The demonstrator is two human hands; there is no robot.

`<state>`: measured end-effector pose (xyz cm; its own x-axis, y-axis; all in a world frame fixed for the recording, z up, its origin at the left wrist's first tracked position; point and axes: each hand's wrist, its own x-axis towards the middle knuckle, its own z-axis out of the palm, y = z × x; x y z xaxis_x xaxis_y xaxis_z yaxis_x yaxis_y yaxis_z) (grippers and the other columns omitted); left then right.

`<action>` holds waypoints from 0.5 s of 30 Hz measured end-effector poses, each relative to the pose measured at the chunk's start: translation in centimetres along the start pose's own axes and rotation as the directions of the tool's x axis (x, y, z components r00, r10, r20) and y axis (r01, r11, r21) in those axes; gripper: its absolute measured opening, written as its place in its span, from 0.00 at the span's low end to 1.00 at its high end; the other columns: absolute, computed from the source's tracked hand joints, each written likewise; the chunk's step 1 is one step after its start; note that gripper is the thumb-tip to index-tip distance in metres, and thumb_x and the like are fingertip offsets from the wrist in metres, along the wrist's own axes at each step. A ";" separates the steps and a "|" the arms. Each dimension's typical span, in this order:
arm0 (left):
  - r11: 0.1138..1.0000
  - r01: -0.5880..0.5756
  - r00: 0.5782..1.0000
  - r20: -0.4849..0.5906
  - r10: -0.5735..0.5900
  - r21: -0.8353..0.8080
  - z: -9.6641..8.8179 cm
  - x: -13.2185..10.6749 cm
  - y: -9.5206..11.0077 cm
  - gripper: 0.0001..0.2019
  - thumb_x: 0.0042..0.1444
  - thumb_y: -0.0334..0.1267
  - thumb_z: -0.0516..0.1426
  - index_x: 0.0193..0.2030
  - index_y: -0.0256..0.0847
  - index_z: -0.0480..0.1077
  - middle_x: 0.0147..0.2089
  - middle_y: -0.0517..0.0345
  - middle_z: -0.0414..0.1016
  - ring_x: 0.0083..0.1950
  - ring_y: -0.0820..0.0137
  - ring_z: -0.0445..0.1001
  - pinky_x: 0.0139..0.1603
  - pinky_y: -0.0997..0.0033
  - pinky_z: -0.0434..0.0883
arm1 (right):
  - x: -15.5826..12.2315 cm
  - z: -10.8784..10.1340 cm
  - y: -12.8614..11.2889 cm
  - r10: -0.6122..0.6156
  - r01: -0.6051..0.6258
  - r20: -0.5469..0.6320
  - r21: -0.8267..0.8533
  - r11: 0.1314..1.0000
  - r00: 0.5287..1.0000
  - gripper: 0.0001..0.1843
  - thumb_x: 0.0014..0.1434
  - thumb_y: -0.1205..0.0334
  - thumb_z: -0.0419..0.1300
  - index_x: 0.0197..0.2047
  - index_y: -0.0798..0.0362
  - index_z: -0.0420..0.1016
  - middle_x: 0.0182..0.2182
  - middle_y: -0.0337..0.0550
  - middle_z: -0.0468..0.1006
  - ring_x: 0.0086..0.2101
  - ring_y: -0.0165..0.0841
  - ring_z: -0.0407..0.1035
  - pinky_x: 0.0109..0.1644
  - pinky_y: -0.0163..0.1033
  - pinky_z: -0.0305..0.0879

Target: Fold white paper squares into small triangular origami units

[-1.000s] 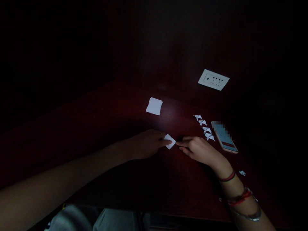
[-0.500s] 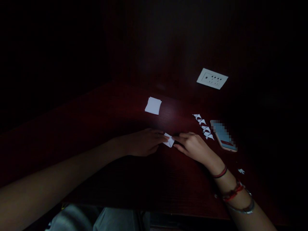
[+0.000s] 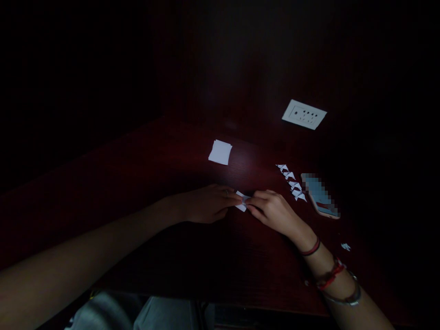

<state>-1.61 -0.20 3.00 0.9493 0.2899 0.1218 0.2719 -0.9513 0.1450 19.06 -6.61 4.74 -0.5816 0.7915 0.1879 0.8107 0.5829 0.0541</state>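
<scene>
A small piece of folded white paper (image 3: pixel 241 207) lies on the dark red table between my hands. My left hand (image 3: pixel 206 204) comes in from the left, its fingertips pressing the paper down on its left part. From the right, my right hand (image 3: pixel 275 211) has its thumb and forefinger closed on the paper's right edge, at a flap. The fingertips cover part of the folds. My left hand wears a ring; several bands circle my right wrist and forearm.
A stack of square white paper (image 3: pixel 220 152) lies farther back. To the right, a row of folded paper pieces (image 3: pixel 294 185) sits beside a phone (image 3: pixel 319 197). White scraps (image 3: pixel 345 247) lie nearer. A wall socket (image 3: pixel 304 114) is behind the table (image 3: pixel 172 160).
My right fingers have moved slightly left onto the paper's right edge, and a flap there has been turned over toward the left. My left hand stays on the paper.
</scene>
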 end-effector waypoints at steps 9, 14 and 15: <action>1.000 0.002 1.000 0.004 -0.002 -0.009 -0.4 -0.1 0.4 0.21 0.55 0.31 0.47 0.57 0.41 0.53 0.57 0.58 0.57 0.58 0.67 0.52 0.57 0.66 0.51 | 0.1 0.2 0.0 0.072 -0.068 -0.028 0.112 0.991 0.997 0.10 0.57 0.65 0.48 0.33 0.55 0.70 0.28 0.40 0.68 0.30 0.28 0.63 0.37 0.34 0.55; 1.000 -0.016 1.000 -0.022 0.016 0.011 -0.2 -0.1 0.3 0.21 0.55 0.32 0.47 0.57 0.42 0.54 0.57 0.60 0.57 0.57 0.66 0.53 0.56 0.65 0.51 | 0.4 0.8 0.0 0.260 -0.228 -0.074 0.290 0.929 0.963 0.07 0.53 0.67 0.51 0.28 0.55 0.69 0.26 0.39 0.68 0.27 0.27 0.62 0.32 0.31 0.56; 1.000 -0.020 0.999 -0.025 0.021 0.015 -0.1 -0.1 0.4 0.21 0.55 0.31 0.47 0.56 0.43 0.54 0.57 0.60 0.57 0.57 0.66 0.53 0.56 0.65 0.51 | 0.6 1.0 0.0 0.284 -0.247 -0.075 0.321 0.914 0.956 0.06 0.52 0.68 0.51 0.27 0.55 0.68 0.25 0.39 0.68 0.26 0.26 0.62 0.32 0.31 0.56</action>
<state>-1.63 -0.56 3.16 0.9505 0.2725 0.1490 0.2548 -0.9585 0.1279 18.69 -5.99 3.89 -0.3203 0.9084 0.2689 0.8634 0.3967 -0.3118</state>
